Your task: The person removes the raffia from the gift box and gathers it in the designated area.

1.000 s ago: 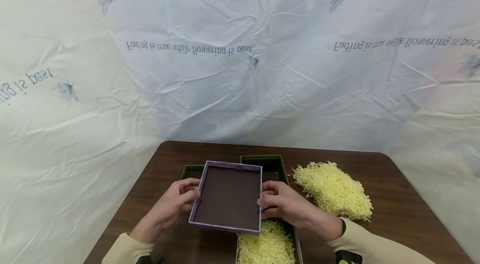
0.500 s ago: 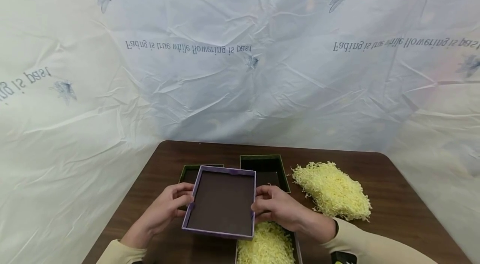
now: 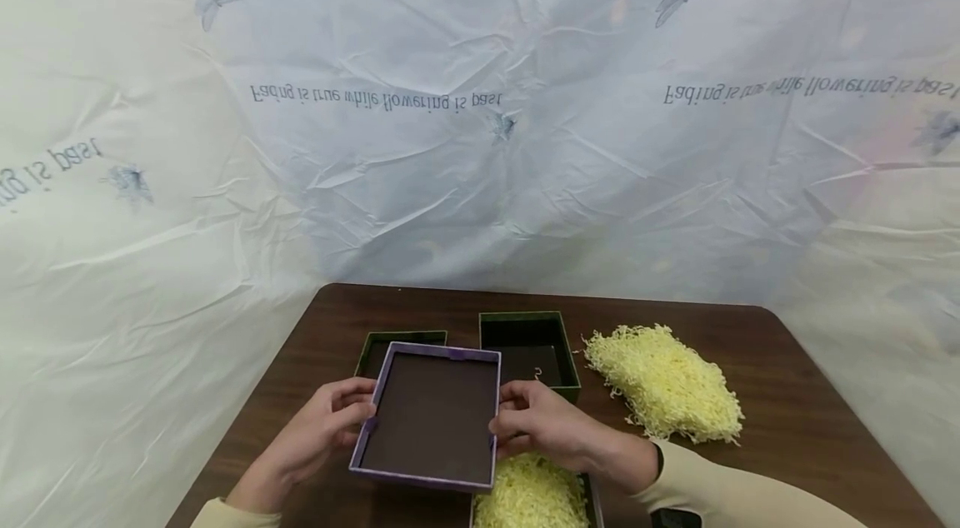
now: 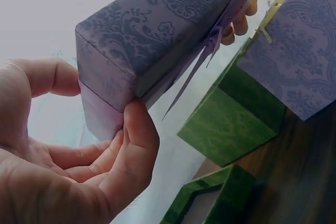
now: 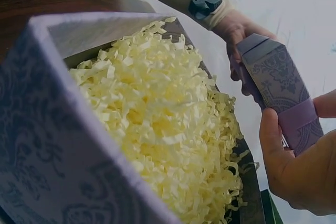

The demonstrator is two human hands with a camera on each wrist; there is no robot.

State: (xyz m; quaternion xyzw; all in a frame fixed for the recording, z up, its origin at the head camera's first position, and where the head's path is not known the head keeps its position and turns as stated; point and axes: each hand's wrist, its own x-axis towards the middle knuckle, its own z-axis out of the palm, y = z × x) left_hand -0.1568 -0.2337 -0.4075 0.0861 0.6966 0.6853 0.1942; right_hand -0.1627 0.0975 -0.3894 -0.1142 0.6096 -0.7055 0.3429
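Note:
A purple patterned box lid (image 3: pixel 435 415) is held up over the table, its dark inside facing the head camera. My left hand (image 3: pixel 311 432) grips its left side, thumb on the rim and fingers beneath. On the opposite side my right hand (image 3: pixel 551 428) pinches the rim in the same manner. The left wrist view shows a satin ribbon (image 4: pixel 210 43) hanging from the lid's outside. Below my right hand stands a purple box (image 5: pixel 79 145), filled with yellow shredded paper (image 5: pixel 157 124). The lid overlaps part of this box in the head view.
A green box (image 3: pixel 572 349) with a scrap of shred inside stands behind my right hand. Partly hidden behind the purple lid lies a green lid (image 3: pixel 369 353). A loose heap of yellow shredded paper (image 3: pixel 667 382) sits at the right on the brown table (image 3: pixel 795 411).
Both hands have carried the purple lid left and toward me, lower in the head view. More of the green box now shows behind it. The paper heap has stayed put.

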